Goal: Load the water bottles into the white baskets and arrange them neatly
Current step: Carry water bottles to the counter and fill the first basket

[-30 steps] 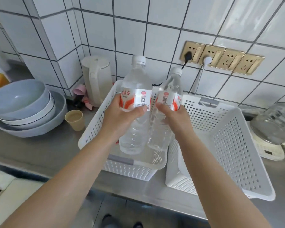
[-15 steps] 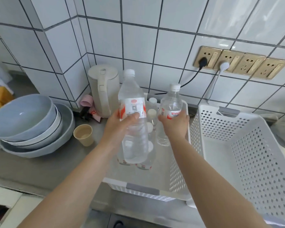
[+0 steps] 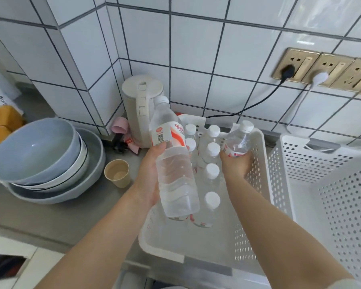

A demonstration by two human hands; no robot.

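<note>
Bottles tilted, caps toward wall: left hand (image 3: 152,174) gripping large bottle (image 3: 173,161), right hand (image 3: 237,167) small bottle (image 3: 238,140)

The scene is brightly and evenly lit with soft, cool white light. A pale sheen lies across the glossy wall tiles (image 3: 248,44) at the upper right, strongest above the sockets (image 3: 329,68). Shadows are faint and soft-edged: a dim one sits under the stacked bowls (image 3: 44,159) on the grey surface (image 3: 50,213), another beneath the paper cup (image 3: 117,173). The wide-angle lens bends the tile lines, which bow and splay toward the picture's edges, and the forearms stretch large at the bottom. Detail is soft overall, with slight motion blur on the bottle (image 3: 172,163) in the left hand (image 3: 149,174) and smearing in the bottom-left corner.
</note>
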